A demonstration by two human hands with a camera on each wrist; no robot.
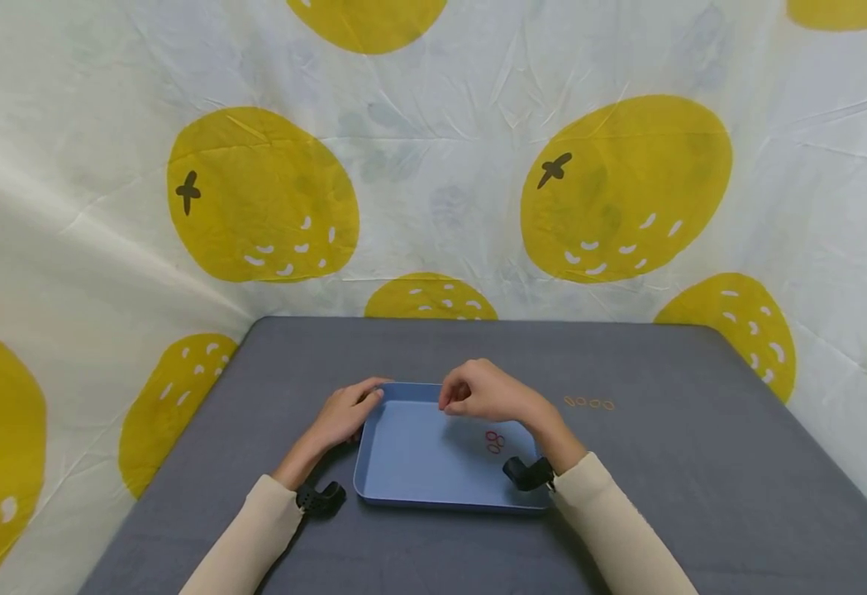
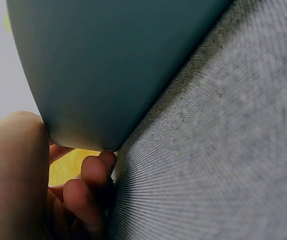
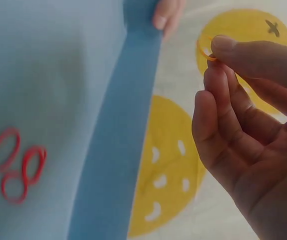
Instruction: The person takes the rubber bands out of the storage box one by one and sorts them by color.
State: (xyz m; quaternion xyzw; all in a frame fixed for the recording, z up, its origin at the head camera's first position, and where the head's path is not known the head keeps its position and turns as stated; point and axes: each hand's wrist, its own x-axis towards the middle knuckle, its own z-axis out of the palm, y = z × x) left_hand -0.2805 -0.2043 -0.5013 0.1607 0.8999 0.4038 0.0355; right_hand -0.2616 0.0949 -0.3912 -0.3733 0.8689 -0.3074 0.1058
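Free passage across left half of blue tray (image 1: 418,463), red bands (image 1: 494,442) at right, raised rim (image 1: 451,504) around

no legible text or numbers

Left sleeve (image 1: 243,537): was pale cream, long and plain, ending in a straight edge near the wrist.
Right sleeve (image 1: 619,521): matched the left in colour, and its cloth looked soft and matte.
Left wrist camera (image 1: 321,500): was black, with a small, rounded, curving casing.
Right wrist camera (image 1: 526,473): was black too, shaped like a short hook, just beside the sleeve's edge.
Left hand (image 1: 347,413): was bare.
Right hand (image 1: 488,390): was bare.
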